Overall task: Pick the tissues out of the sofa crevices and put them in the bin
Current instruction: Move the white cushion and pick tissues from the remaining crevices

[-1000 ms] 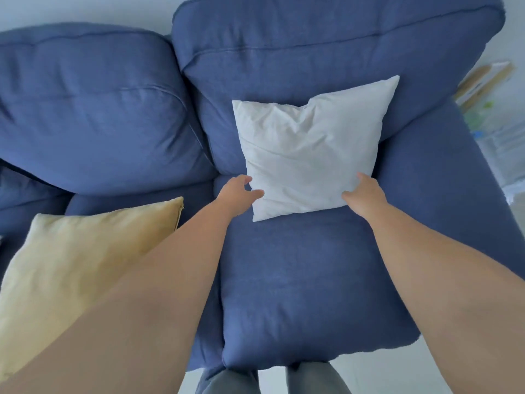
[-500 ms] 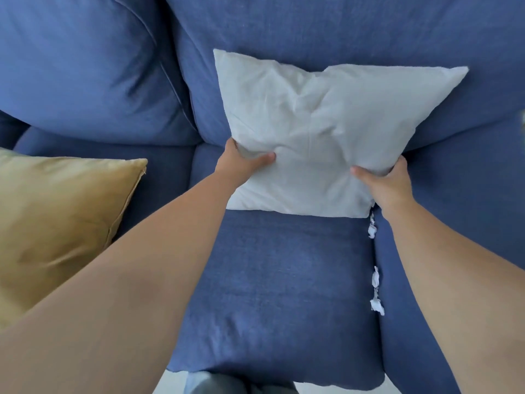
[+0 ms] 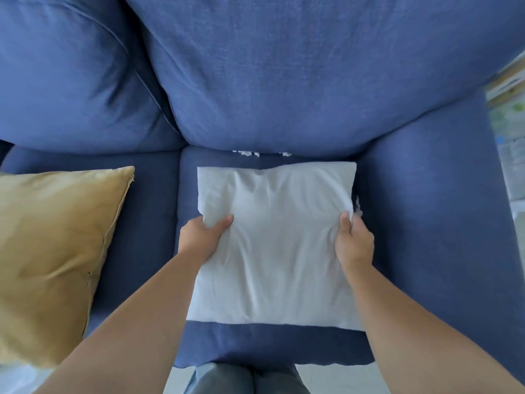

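Note:
A white pillow [image 3: 272, 245] lies flat over the blue seat cushion [image 3: 272, 345] of the sofa. My left hand [image 3: 201, 240] grips its left edge and my right hand [image 3: 353, 243] grips its right edge. Small white tissue scraps [image 3: 257, 153] poke out of the crevice between the seat and the back cushion [image 3: 284, 75]. Another tissue bit [image 3: 358, 207] shows in the crevice beside the right armrest [image 3: 431, 228], just above my right hand. No bin is in view.
A yellow pillow [image 3: 54, 257] lies on the left seat cushion. A second back cushion [image 3: 71, 72] fills the upper left. Papers or shelves [image 3: 511, 115] stand beyond the armrest at the right edge. My knees [image 3: 244, 379] press against the sofa front.
Both hands took hold of the white pillow and pulled it off the back cushion down flat onto the seat. That uncovered tissue scraps in the rear crevice.

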Demonstrator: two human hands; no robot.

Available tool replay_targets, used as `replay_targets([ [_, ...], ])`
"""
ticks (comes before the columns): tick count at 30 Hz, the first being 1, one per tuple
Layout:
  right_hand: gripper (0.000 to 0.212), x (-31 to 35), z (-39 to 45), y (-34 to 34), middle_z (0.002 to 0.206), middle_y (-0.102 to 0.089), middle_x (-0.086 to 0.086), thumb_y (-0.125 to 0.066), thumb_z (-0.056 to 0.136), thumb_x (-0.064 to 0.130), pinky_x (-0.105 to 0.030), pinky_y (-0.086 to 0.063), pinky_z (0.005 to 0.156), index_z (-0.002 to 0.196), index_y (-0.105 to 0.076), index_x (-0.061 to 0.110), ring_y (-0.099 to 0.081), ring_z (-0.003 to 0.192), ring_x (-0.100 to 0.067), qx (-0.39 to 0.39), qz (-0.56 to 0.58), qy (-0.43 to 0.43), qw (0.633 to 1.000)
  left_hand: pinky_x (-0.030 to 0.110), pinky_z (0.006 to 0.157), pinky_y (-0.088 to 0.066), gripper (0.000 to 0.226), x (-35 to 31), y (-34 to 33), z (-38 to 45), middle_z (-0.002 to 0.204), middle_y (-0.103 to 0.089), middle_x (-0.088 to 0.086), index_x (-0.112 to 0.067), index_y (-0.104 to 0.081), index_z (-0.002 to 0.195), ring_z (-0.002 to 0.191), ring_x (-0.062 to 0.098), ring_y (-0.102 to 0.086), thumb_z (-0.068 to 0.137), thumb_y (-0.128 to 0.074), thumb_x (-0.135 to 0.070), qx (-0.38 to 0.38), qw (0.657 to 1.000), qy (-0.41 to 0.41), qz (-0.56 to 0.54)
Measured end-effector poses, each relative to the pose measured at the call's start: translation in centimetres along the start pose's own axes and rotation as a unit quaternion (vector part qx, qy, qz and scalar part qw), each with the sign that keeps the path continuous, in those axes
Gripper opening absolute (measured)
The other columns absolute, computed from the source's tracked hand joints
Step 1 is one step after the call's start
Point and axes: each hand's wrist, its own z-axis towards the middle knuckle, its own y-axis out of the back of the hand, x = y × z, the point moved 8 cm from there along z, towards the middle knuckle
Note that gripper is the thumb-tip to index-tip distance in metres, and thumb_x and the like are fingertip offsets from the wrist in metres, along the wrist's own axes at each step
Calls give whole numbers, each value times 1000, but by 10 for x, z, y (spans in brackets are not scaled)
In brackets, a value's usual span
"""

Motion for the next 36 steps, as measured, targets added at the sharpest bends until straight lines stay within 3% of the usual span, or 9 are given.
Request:
replay_targets([
  [4, 33, -62, -12, -50, 84, -55, -8, -32, 99, 40, -32, -39, 61, 104, -47, 11, -54, 75, -27, 140, -68, -117, 981, 37, 79, -54, 85, 41, -2, 8, 109, -62, -7, -23, -52, 125, 93, 19, -62, 61, -64, -78, 26, 993, 75, 89],
  [7, 29, -58, 5, -40, 113, -58, -10, -42, 96, 32, -40, -47, 77, 120, -48, 17, -56, 94, -28, 37, -38, -70, 996, 45, 101, -43, 107, 17, 1, 21, 139, -41, -4, -31, -20, 146, 123, 25, -46, 61, -72, -71, -35, 990, 27, 136],
  [10, 34, -8, 18, -29, 127, -52, -13, -41, 95, 27, -44, -40, 91, 122, -55, 12, -48, 110, -35, -83, -67, 87, 990, 36, 105, -34, 87, -44, 2, 28, 140, -40, -9, -33, -27, 145, 129, 19, -40, 74, -71, -55, -118, 968, -162, 150],
  [14, 45, 63, 32, -68, 132, -54, -9, -34, 91, 36, -39, -36, 99, 118, -61, 11, -48, 119, -34, -19, -123, 235, 964, 10, 82, -39, 60, -104, -45, 31, 125, -57, -11, -34, -39, 138, 112, 5, -55, 86, -68, -32, 20, 971, -235, -33],
  [16, 40, 77, 43, -97, 145, -46, -6, -42, 96, 31, -38, -27, 111, 130, -56, 15, -38, 135, -28, 40, -184, 250, 950, 17, 82, -43, 60, -116, -83, 40, 125, -59, -8, -34, -40, 138, 103, 6, -60, 86, -69, -30, 102, 975, -188, -63],
  [19, 47, 84, 59, -130, 154, -34, -4, -39, 99, 35, -35, -16, 119, 143, -42, 20, -28, 144, -21, 95, -234, 244, 936, 23, 92, -37, 67, -110, -120, 63, 140, -49, -5, -29, -36, 143, 117, 9, -53, 85, -70, -28, 134, 978, -84, -133],
  [24, 61, 80, 100, -152, 160, -20, -3, -37, 98, 44, -35, -10, 121, 151, -26, 18, -19, 147, -19, 81, -216, 155, 961, 35, 110, -35, 75, -107, -111, 121, 148, -40, -3, -22, -28, 148, 135, 19, -39, 84, -66, -26, -23, 990, -37, -131],
  [31, 80, 102, 170, -188, 153, -34, -8, -49, 85, 63, -45, -6, 121, 146, -32, 14, -22, 145, -23, 18, -183, 83, 979, 44, 119, 11, 102, -114, -106, 199, 152, -36, -2, -7, -22, 142, 150, 12, 6, 69, -74, -55, -160, 985, -54, 23],
  [36, 79, 120, 196, -218, 153, -34, 10, -47, 75, 77, -45, 1, 118, 143, -37, 37, -16, 147, -16, 1, -198, 71, 978, 53, 115, 12, 100, -117, -117, 238, 94, -67, -15, -6, -20, 137, 148, 15, 0, 67, -65, -62, -193, 979, -50, 46],
])
